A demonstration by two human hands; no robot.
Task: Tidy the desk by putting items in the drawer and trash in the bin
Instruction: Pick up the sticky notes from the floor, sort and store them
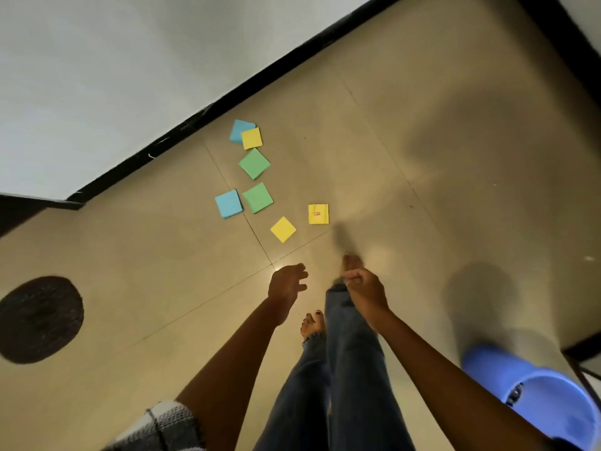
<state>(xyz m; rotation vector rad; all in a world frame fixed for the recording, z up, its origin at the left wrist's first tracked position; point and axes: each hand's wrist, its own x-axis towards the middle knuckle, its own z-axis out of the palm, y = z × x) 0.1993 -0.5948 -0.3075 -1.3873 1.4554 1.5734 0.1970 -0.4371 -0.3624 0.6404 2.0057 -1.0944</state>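
Note:
Several square sticky notes lie scattered on the tiled floor: a blue note (pixel 240 130) under a yellow one (pixel 251 138), two green notes (pixel 254 163) (pixel 258 197), another blue note (pixel 229 204), a plain yellow note (pixel 283 229) and a yellow note with a small red mark (pixel 318 214). My left hand (pixel 287 283) hovers below them with fingers spread and empty. My right hand (pixel 362 286) is beside it, fingers curled in; nothing shows in it. A blue plastic bin (pixel 540 392) stands at the lower right.
A white wall with a black skirting (pixel 227 102) runs diagonally behind the notes. A dark round mat (pixel 39 319) lies on the floor at left. My legs in jeans and bare feet (pixel 313 323) are below the hands. A dark furniture edge (pixel 19 206) shows at far left.

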